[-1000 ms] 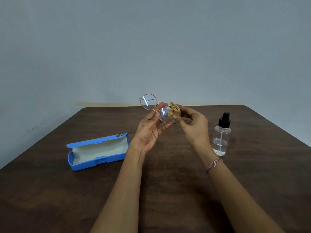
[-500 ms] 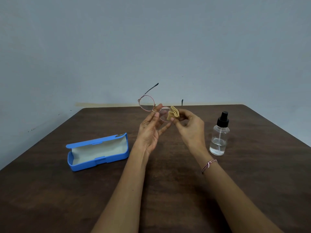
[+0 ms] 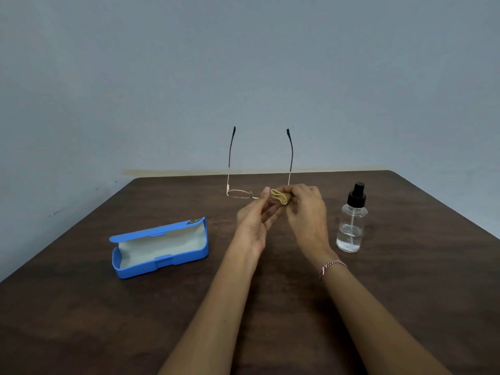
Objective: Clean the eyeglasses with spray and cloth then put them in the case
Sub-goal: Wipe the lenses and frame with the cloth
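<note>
Dark wooden table [image 3: 81, 320]: right of the open blue case [image 3: 159, 247] the eyeglasses [image 3: 239, 194] are pinched by the left hand [image 3: 254, 226], temples up, and one lens is squeezed in a tan cloth [image 3: 281, 197] by the right hand [image 3: 308, 215].

thin gold wire-rimmed eyeglasses [image 3: 239, 194]: held aloft, lenses level, temples unfolded and pointing up | folded tan cloth [image 3: 281, 197]: pinched over right lens | clear black-capped spray bottle [image 3: 351, 226]: upright, right side of dark wooden table [image 3: 81, 307] | blue hard case [image 3: 159, 247]: open, left side
</note>
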